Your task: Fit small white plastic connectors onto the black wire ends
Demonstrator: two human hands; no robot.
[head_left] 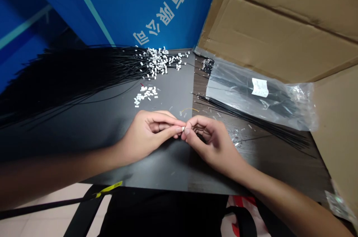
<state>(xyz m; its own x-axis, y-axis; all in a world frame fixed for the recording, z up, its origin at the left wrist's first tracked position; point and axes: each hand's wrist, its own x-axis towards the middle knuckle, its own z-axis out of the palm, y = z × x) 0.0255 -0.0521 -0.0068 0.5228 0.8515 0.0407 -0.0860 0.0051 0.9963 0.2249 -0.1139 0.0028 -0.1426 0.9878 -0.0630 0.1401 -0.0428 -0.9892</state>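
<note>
Above the table's middle, the fingertips of my left hand (148, 130) pinch a tiny white connector housing (183, 129). My right hand (211, 138) meets it there, thumb and forefinger pressed together at the housing's right side. A thin black wire (256, 138) comes out to the right from behind my right hand; its end between the fingers is hidden. Beyond my left hand lies a small pile of loose white housings (145, 94). Farther back is a large bundle of black wires (84, 65) with white housings on their ends.
On the right, a clear plastic bag (237, 80) of black wires lies beside a loose bunch of black wires (251, 117). Small clear scraps (237, 142) and a yellow wire piece (190, 109) are scattered about. A blue printed panel (125, 5) and cardboard (265, 35) stand behind.
</note>
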